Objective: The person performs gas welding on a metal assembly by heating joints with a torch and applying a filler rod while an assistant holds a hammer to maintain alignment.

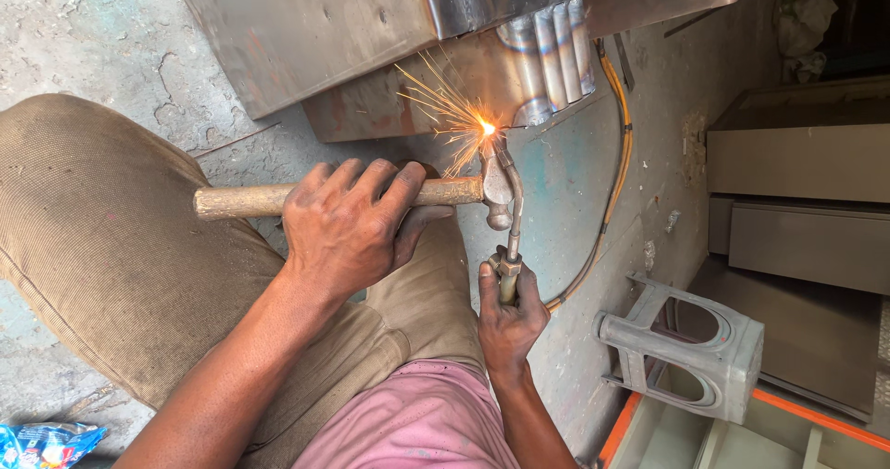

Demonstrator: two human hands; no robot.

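My left hand point(348, 223) grips the wooden handle point(241, 200) of a hammer, whose steel head point(498, 191) lies just below a bright spark point point(484, 126). My right hand point(510, 316) holds a thin brass gas torch point(513, 219) upright, with its tip at that glowing spot. Sparks fly left from the edge of a rusty sheet-metal piece point(306, 24) that has a ribbed, heat-blued section point(552, 52). My knee in brown trousers fills the left side.
An orange hose point(619, 154) runs from the torch along the concrete floor. A grey plastic stool point(705, 348) lies on its side at the right, with grey metal boxes point(797, 163) behind it. A blue wrapper point(42, 443) lies at the bottom left.
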